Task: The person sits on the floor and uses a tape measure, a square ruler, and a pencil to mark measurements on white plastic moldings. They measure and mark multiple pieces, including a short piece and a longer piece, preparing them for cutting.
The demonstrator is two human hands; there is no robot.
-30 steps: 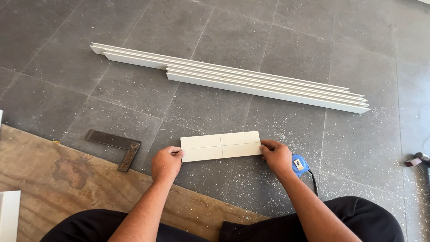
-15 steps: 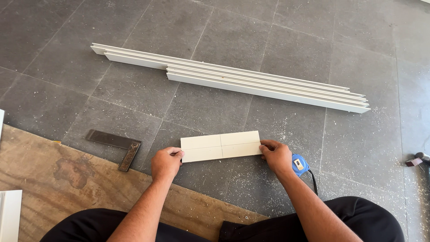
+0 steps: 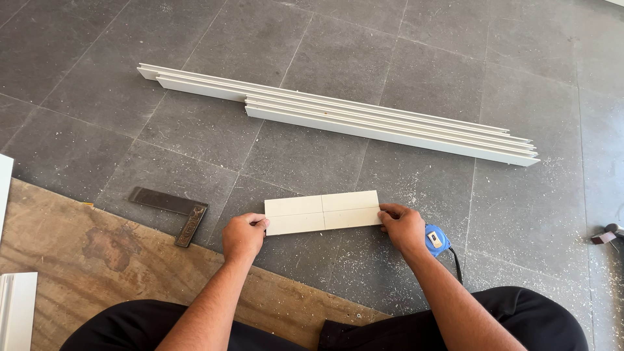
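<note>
— Hands?
— Left hand [image 3: 244, 235] and right hand [image 3: 403, 226] each grip an end of the board [image 3: 323, 212].
— Board's place?
— Flat on the floor [image 3: 312, 65], right of the square [image 3: 170, 212], left of the tape [image 3: 437, 239].

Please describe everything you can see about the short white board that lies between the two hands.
The short white board is a flat, cream-white rectangle, perhaps painted wood or trim. Thin lines cross it: one along its length and one across the middle, so it looks divided into four fields. It lies flat on the grey tiled floor, long side running left to right, slightly tilted. The left hand touches its left end and the right hand touches its right end. Pale dust speckles the floor around it.
</note>
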